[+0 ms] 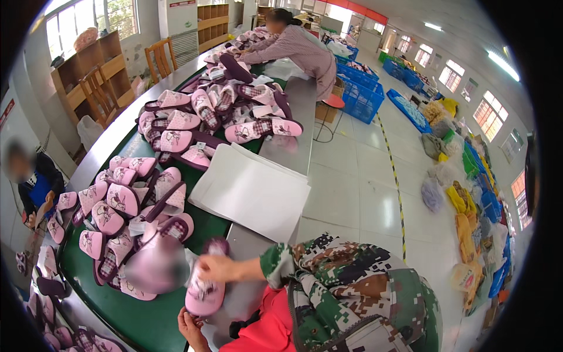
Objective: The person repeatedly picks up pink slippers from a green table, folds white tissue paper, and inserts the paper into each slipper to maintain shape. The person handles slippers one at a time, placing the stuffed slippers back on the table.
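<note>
A pink slipper (205,298) with a printed upper and a dark plum sole lies at the table's near edge, toe toward me. My right hand (216,268), in a camouflage sleeve, is closed over its upper, fingers bent down onto it. At the toe end, my left hand (192,330) has its fingers curled against the slipper's edge; its lower part runs off the picture. Just left of my right hand is a smeared pink slipper (153,265). More pink slippers (123,199) are heaped behind it, some with plaid insoles showing.
A stack of white sheets (252,189) lies on the green-topped table (117,317). Another slipper heap (217,111) sits beyond, where a co-worker (293,50) leans over. A second person (35,182) sits at left. Blue crates (359,97) and a red stool (333,101) stand on the floor.
</note>
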Motion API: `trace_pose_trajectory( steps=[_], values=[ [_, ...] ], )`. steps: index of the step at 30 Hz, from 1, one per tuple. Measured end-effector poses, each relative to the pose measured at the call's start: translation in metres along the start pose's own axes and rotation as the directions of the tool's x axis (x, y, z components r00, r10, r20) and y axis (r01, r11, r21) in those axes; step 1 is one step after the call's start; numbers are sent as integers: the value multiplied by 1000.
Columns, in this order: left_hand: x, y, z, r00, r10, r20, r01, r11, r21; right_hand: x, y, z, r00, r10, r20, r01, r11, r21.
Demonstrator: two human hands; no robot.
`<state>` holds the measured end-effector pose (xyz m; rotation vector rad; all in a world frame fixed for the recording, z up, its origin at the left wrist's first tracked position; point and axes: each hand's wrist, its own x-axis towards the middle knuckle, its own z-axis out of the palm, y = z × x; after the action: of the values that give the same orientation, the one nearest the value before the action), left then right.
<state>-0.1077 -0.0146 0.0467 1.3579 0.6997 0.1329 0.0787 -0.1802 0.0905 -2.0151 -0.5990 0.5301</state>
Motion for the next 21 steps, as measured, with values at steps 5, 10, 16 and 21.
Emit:
trace_pose_trajectory(
  steps=[5,10,16,21],
  values=[
    [20,-73,-71,906,363,-217,-195,814,547,-62,-5,64,602,-213,769,-243,869,431],
    [4,-71,-75,864,342,-370,-177,894,412,-53,-23,13,866,-134,482,222,966,-132],
    [-70,-39,-13,912,362,-191,-226,834,504,5,31,-17,944,-222,244,315,828,-465],
    [-84,-38,11,882,400,-250,-154,746,648,4,19,1,843,-111,527,329,880,-341]
  ],
)
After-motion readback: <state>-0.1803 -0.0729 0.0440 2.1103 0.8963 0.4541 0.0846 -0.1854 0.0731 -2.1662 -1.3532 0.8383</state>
